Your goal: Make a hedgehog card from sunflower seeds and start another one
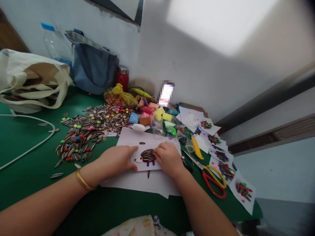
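Note:
A small hedgehog figure (148, 155) lies on a white paper sheet (128, 139). Striped sunflower seeds cover its back; its face is white with a red nose, and its feet are purple. My left hand (116, 160) rests flat at the sheet's left side, thumb and forefinger apart on either side of the hedgehog's face. Against the right end of the seed-covered back, the fingers of my right hand (168, 159) are pinched together; whatever is between the tips is hidden. One loose seed (142, 143) lies above the hedgehog, another (148, 174) below it.
Left of the paper spreads a pile of sunflower seeds (98, 123) with coloured beads. Packets of coloured clay (145, 120) sit behind. Scissors (209, 173), a yellow cutter (197, 148) and finished seed pictures (243, 191) are at right. Bags (94, 62) and a phone (166, 93) stand along the wall.

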Demonstrator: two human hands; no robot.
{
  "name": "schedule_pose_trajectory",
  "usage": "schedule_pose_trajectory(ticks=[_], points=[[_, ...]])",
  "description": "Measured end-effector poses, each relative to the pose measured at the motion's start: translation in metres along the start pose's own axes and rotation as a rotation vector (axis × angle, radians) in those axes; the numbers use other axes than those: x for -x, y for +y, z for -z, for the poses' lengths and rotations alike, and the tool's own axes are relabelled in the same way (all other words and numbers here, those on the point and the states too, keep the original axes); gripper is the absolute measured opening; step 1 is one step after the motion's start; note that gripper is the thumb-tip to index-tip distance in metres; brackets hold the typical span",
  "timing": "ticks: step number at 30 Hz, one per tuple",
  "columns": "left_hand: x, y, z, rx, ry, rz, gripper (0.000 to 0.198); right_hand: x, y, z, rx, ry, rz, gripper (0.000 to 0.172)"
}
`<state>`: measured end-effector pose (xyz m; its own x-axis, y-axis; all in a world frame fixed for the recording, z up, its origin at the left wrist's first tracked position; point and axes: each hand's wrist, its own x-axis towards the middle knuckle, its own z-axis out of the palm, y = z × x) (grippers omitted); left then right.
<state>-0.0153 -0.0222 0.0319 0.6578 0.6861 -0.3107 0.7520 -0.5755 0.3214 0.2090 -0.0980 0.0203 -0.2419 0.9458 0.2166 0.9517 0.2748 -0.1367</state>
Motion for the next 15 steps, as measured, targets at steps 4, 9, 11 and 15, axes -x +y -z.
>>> schedule_pose_trajectory(ticks=[4,9,11,15], points=[[-0.001,-0.001,-0.002,-0.006,0.003,-0.005,0.082,0.0,0.0,-0.001,-0.009,0.005,0.006,0.014],[-0.001,-0.003,-0.005,-0.018,0.026,-0.013,0.079,0.0,0.003,-0.004,-0.026,0.002,-0.011,0.012],[-0.001,-0.002,-0.006,-0.028,0.028,-0.013,0.079,0.0,0.007,-0.001,-0.053,0.027,-0.03,0.009],[0.0,-0.001,-0.004,-0.042,0.028,-0.008,0.076,0.004,0.009,0.013,-0.145,0.055,0.003,0.011]])
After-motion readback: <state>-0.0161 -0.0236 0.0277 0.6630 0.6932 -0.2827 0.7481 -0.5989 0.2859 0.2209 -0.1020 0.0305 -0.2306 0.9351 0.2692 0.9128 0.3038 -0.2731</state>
